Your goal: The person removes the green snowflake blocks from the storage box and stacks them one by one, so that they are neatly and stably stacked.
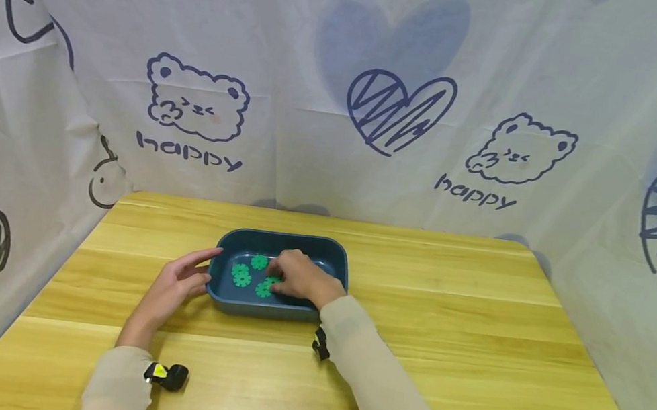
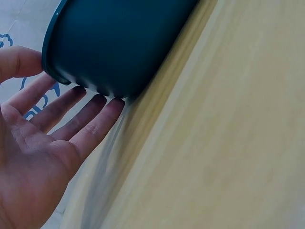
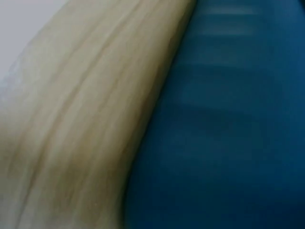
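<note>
A dark blue rectangular bin (image 1: 274, 312) with rounded corners sits on the wooden table. Several green notched plastic discs (image 1: 259, 263), shaped like interlocking building discs, lie on its floor. My left hand (image 1: 173, 285) is at the bin's left end. Its fingers are spread and nearly straight, with the fingertips against the outer wall and the thumb at the rim (image 2: 46, 47). My right hand (image 1: 296, 276) reaches over the front right rim into the bin. Its bent fingers and thumb are at a green disc, partly hidden by them; whether they pinch it cannot be made out.
The wooden table (image 1: 445, 299) extends on both sides of the bin. A white cloth (image 1: 289, 126) printed with bears and hearts hangs behind and beside it. Black straps with small devices (image 1: 169, 376) are on both wrists. The right wrist view shows only blurred bin and table.
</note>
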A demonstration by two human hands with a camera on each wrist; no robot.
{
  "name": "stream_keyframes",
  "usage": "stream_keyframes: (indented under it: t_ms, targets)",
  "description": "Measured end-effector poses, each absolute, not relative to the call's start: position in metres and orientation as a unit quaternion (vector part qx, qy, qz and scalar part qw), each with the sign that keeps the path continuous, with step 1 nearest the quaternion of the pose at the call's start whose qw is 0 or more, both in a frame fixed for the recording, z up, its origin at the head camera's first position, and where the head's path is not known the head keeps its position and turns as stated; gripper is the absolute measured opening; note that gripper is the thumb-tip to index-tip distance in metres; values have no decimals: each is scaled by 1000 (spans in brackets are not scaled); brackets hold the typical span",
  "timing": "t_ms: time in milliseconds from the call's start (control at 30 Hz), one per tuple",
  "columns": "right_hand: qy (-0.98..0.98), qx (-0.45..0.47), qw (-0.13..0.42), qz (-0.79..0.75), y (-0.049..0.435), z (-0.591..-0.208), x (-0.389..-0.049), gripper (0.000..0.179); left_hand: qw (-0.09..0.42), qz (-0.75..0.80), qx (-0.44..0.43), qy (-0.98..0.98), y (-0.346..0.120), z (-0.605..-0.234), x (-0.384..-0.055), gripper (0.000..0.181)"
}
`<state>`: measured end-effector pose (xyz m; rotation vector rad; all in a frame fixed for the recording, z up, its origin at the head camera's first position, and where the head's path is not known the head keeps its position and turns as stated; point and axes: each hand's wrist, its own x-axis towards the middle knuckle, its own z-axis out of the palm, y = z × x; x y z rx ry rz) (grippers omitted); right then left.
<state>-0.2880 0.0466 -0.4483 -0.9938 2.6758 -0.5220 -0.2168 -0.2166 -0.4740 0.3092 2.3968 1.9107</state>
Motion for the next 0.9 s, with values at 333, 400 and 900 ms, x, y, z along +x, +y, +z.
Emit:
stream_keyframes:
  t_ms: [333, 400, 900]
  targets:
    - [919, -330, 140, -165, 49, -441, -287, 29, 31, 623, 99, 776, -216, -471, -216, 50]
    - [918, -335, 140, -162, 50, -441, -287, 29, 31, 620, 99, 777, -217, -471, -216, 50]
    - [882, -330, 111, -319, 74, -431, -283, 25, 30, 617, 101, 780, -218, -473, -215, 50]
